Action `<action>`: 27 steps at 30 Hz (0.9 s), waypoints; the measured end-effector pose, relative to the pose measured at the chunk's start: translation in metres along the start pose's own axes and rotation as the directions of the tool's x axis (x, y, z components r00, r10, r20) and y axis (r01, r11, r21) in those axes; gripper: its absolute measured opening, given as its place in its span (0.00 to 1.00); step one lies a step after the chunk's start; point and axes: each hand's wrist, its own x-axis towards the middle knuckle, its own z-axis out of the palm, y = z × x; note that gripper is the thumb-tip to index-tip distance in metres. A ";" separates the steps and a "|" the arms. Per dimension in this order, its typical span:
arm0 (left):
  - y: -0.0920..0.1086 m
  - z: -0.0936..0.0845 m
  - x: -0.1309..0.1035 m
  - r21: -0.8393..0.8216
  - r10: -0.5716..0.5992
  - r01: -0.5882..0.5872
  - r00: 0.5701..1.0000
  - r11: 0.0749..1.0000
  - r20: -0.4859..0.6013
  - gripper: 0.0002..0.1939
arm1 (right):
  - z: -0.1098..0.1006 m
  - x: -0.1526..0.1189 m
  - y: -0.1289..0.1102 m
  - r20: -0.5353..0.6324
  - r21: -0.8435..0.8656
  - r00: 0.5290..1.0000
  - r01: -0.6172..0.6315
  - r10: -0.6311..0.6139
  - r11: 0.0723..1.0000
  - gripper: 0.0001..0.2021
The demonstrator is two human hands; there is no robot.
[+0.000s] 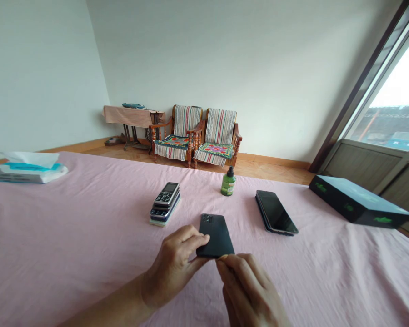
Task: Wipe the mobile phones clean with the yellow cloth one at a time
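A dark smartphone (216, 236), its camera side facing up, is held just above the pink cloth near the middle. My left hand (173, 259) grips it by the left side, thumb on the back. At the phone's near edge is my right hand (250, 288), its fingers pinched round something small and yellowish, mostly hidden. Beyond my left hand lies a stack of phones with a keypad phone (167, 194) on top. Another stack, topped by a black-screened phone (277, 212), lies to the right.
A green bottle (228, 184) stands beyond the held phone. A black box (357, 202) lies at the right, a tissue pack (27, 173) at the far left. Two chairs (214, 136) and a cloth-covered sewing table (132, 116) are beyond the pink cloth (88, 236).
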 end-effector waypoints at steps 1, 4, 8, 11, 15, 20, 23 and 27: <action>0.000 0.000 0.000 0.000 0.000 0.000 1.000 1.000 -0.001 0.08 | 0.001 0.000 0.000 0.001 0.005 1.000 0.006 -0.006 1.000 0.13; 0.002 0.000 -0.001 -0.013 0.005 -0.005 1.000 1.000 0.007 0.08 | 0.003 0.004 -0.004 0.002 0.025 1.000 0.029 -0.029 0.999 0.14; 0.003 -0.001 -0.002 -0.042 0.005 -0.004 1.000 0.999 0.026 0.08 | 0.003 0.010 -0.008 0.035 0.050 0.999 0.024 -0.026 0.998 0.14; 0.001 -0.002 -0.003 -0.026 0.008 -0.007 1.000 1.000 0.026 0.09 | 0.000 0.007 -0.006 0.028 0.042 0.999 0.034 -0.036 0.999 0.14; -0.003 -0.002 -0.005 0.002 0.029 -0.029 0.999 1.000 0.019 0.10 | -0.004 0.000 0.004 -0.044 0.068 0.999 -0.016 0.019 0.998 0.17; -0.003 -0.002 -0.010 -0.016 0.079 -0.078 0.993 0.997 0.087 0.11 | -0.003 0.002 0.013 -0.102 0.268 0.949 -0.261 0.297 0.927 0.17; -0.002 0.000 -0.012 -0.029 0.061 -0.056 0.971 0.998 0.232 0.11 | 0.002 0.004 0.015 0.010 0.360 0.919 -0.372 0.395 0.856 0.18; 0.000 0.002 -0.010 -0.009 0.035 -0.034 0.932 0.999 0.360 0.11 | 0.013 0.000 0.016 0.179 0.402 0.869 -0.492 0.461 0.772 0.20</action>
